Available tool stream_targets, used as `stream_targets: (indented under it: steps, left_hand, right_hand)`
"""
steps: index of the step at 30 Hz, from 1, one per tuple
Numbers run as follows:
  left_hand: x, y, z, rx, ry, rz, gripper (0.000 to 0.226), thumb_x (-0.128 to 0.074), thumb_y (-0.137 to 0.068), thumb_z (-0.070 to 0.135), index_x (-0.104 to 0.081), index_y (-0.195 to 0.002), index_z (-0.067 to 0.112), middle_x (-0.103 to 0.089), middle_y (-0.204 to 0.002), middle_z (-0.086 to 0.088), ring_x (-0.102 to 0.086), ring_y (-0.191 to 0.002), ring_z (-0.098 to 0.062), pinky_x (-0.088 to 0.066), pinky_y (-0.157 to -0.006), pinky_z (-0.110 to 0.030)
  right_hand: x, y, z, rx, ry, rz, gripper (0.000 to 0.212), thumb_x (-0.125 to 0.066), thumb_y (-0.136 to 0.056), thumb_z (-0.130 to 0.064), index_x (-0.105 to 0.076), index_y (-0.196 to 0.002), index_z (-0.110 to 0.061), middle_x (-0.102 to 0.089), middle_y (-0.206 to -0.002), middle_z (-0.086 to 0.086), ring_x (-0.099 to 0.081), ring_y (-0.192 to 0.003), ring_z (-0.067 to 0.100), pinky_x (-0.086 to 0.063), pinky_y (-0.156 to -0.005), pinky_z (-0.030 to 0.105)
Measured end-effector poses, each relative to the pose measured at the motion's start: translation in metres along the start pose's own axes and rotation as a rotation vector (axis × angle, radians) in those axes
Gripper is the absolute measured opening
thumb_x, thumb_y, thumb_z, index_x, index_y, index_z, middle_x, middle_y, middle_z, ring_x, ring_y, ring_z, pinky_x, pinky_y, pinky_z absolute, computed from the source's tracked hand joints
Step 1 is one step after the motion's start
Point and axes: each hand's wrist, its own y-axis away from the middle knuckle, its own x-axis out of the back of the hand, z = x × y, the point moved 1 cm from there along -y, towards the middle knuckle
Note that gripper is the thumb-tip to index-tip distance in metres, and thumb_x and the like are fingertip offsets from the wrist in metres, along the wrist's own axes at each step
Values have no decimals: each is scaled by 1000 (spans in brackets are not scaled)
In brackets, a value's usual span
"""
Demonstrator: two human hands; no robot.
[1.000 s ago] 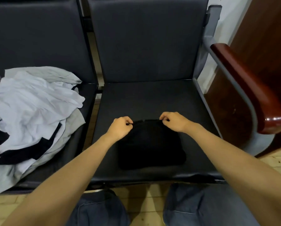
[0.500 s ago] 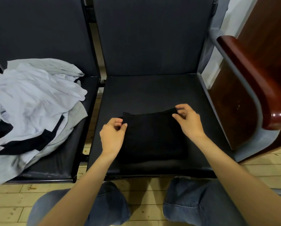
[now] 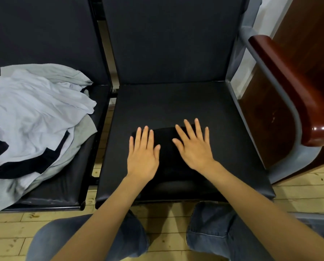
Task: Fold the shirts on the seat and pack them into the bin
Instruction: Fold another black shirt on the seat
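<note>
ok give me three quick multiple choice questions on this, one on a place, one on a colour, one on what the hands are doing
1. The pile of unfolded shirts lies: A) on a table B) on the left seat C) in a drawer
2. The folded shirt is: A) white B) red C) black
3. The left hand and right hand are: A) flat on the folded shirt, fingers straight B) pinching its corners C) lifted clear of it
Answers: 1 B, the heap covers that seat; 2 C, no light colour shows on it; 3 A, both palms lie on it.
</note>
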Motion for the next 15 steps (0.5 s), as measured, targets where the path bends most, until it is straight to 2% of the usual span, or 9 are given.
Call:
stream_targets:
  steps: [3, 5, 7, 10, 13, 15]
  left_hand:
    - [-18, 4, -3, 36, -64, -93, 91, 29, -77, 66, 3, -151, 20, 8, -160, -4, 17, -144, -19, 14, -114, -40]
    - [-28, 5, -8, 64, -81, -123, 101, 39, -65, 68, 7, -151, 25, 10, -160, -4, 16, -145, -21, 16, -113, -43]
    - [-29, 5, -11, 80, -90, -129, 98, 37, -66, 68, 8, -150, 27, 11, -159, -4, 16, -145, -22, 18, -111, -45]
    - [-27, 7, -8, 98, -92, -154, 94, 31, -70, 70, 6, -150, 29, 11, -159, -4, 16, -145, -23, 18, -110, -49]
    - [-23, 5, -7, 127, -73, -235, 76, 11, -85, 67, 7, -150, 29, 15, -159, -3, 19, -145, -22, 16, -111, -50]
    - [-16, 5, -7, 136, -31, -229, 63, -9, -97, 57, 6, -151, 28, 16, -158, -4, 18, -145, -23, 12, -114, -49]
  right_hand:
    - [-16, 4, 2, -58, 98, -127, 72, 9, -87, -66, 8, -151, -32, 14, -160, -1, 23, -144, 28, 14, -114, 51]
    - [-21, 2, 6, -78, 108, -165, 70, 6, -88, -67, 13, -150, -33, 17, -159, -2, 23, -143, 28, 12, -115, 51]
    - [-23, 1, 7, -85, 105, -187, 67, -3, -92, -64, 14, -149, -33, 18, -159, -2, 23, -143, 29, 10, -116, 51]
    - [-24, 3, 5, -93, 101, -200, 68, -5, -93, -65, 14, -150, -33, 18, -159, -2, 22, -143, 31, 8, -117, 52]
    - [-19, 1, 4, -89, 83, -262, 67, -6, -93, -65, 13, -150, -33, 19, -158, -2, 23, -143, 31, 10, -115, 53]
    - [-9, 1, 4, -83, -21, -281, 64, -10, -96, -61, 10, -150, -34, 18, -159, -3, 23, -143, 28, 12, -114, 53]
